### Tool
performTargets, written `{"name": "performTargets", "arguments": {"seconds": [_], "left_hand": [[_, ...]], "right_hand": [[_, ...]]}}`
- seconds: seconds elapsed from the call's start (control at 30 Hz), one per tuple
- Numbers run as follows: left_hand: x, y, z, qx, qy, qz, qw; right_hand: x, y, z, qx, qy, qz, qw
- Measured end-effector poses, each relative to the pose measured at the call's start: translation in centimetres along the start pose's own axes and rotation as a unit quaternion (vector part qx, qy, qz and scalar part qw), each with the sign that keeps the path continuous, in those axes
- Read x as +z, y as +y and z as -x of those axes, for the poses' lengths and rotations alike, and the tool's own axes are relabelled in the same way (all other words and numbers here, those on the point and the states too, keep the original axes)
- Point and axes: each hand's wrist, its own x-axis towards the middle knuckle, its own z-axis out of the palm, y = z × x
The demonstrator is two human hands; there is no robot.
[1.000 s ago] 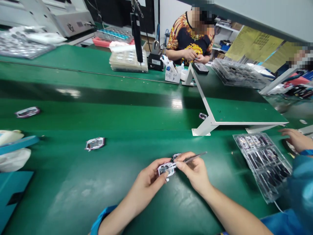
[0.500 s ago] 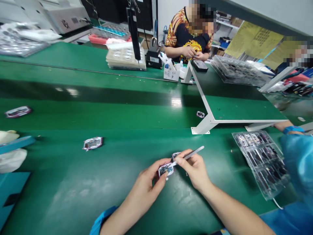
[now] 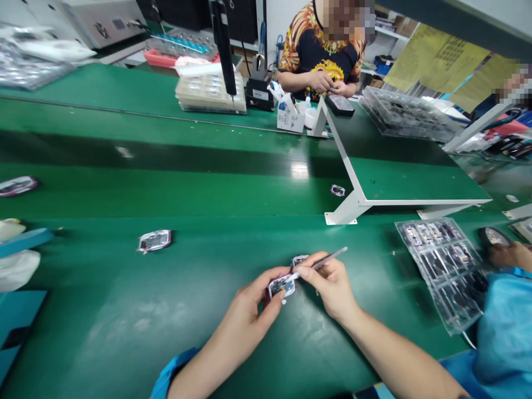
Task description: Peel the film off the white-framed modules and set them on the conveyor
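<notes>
My left hand [image 3: 255,307] holds a small watch-like device case [image 3: 281,286] by its edges, its inside with circuit parts facing up. Pinched in my right hand [image 3: 330,285] is a slim light-coloured tool, seemingly tweezers [image 3: 328,259], its tip touching the inside of the case. A second similar case [image 3: 298,260] lies just behind, partly hidden by my right fingers. Another open case [image 3: 154,240] rests on the green bench to the left.
A clear plastic tray [image 3: 443,266] of cases lies at the right, beside a co-worker's blue sleeve [image 3: 505,316]. A white-framed raised shelf [image 3: 424,183] stands ahead. More cases lie at far left [image 3: 19,186] and near the shelf leg. An electric screwdriver [image 3: 223,47] hangs beyond; another person sits opposite.
The co-worker's hand at the right has drawn back from under the shelf and now touches a dark round object. My hands keep the same pose; the view has shifted slightly.
</notes>
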Motion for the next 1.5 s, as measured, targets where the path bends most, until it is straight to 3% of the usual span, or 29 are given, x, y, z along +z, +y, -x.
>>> {"name": "performTargets", "arguments": {"seconds": [0.53,0.93,1.5], "left_hand": [[0.2,1.1,-0.3,-0.056,0.016,0.113,0.992],[0.2,1.1,-0.2,-0.07,0.024,0.129,0.989],[0.0,1.0,-0.4,-0.075,0.01,0.133,0.988]], "right_hand": [[0.2,0.0,0.2,-0.006,0.006,0.005,1.0],[0.5,0.3,0.4,-0.01,0.033,0.012,0.999],[0.5,-0.5,0.2,0.0,0.014,0.003,1.0]]}}
